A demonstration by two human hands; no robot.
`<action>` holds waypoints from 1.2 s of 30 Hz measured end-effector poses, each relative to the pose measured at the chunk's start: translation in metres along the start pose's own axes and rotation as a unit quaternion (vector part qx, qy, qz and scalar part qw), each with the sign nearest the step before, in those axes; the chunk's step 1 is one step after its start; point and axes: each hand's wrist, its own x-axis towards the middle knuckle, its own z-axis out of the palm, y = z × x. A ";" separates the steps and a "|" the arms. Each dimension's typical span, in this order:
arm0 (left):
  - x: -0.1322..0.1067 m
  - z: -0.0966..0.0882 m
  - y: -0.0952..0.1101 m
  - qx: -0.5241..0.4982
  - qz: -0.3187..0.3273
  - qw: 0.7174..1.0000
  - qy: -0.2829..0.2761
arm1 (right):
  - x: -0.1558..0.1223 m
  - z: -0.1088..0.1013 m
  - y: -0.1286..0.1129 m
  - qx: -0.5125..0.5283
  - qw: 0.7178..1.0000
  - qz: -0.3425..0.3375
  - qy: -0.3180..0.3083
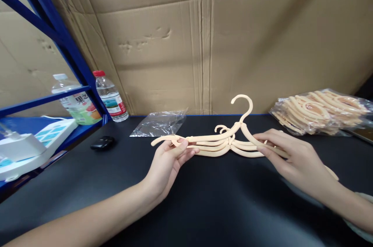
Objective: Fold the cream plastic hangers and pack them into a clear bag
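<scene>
Between my two hands a cream plastic clothes hanger [215,137] is raised, its hook pointing up and curling left. My left hand [166,165] is closed on the hanger's left arm, thumb on the near side. The fingers of my right hand [294,159] pinch its right arm. Just behind and below it, several similar hangers [214,153] lie stacked on the black table [204,208]. Their outer ends are partly hidden by my hands.
Clear bags of more hangers [320,109] lie at the back right. An empty plastic bag [159,123] is at the back. On the left are a black mouse-like object [103,143], a red-capped bottle [110,97], a juice bottle [77,103], a power strip [49,138] and a blue frame [62,41].
</scene>
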 end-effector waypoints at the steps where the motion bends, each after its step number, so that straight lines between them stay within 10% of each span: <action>1: -0.002 0.001 0.000 0.014 -0.012 1.000 -0.008 | 0.001 -0.001 0.001 0.003 1.000 0.004 -0.003; 6: -0.021 0.005 -0.003 0.275 0.107 0.928 -0.227 | 0.005 -0.006 0.003 0.024 0.998 0.012 -0.062; 11: -0.030 -0.001 -0.004 0.504 0.440 0.621 -0.408 | 0.002 0.004 0.010 -0.020 0.979 0.009 -0.204; 13: -0.028 -0.002 -0.005 0.564 0.437 0.576 -0.398 | -0.001 0.008 0.012 -0.043 0.974 0.007 -0.224; 25: -0.015 -0.005 -0.008 0.623 0.305 0.637 -0.337 | -0.014 0.017 0.023 -0.123 0.982 0.002 -0.141; 36: 0.017 -0.014 0.001 0.596 0.280 0.627 -0.416 | 0.005 0.038 0.045 -0.191 0.945 0.067 -0.258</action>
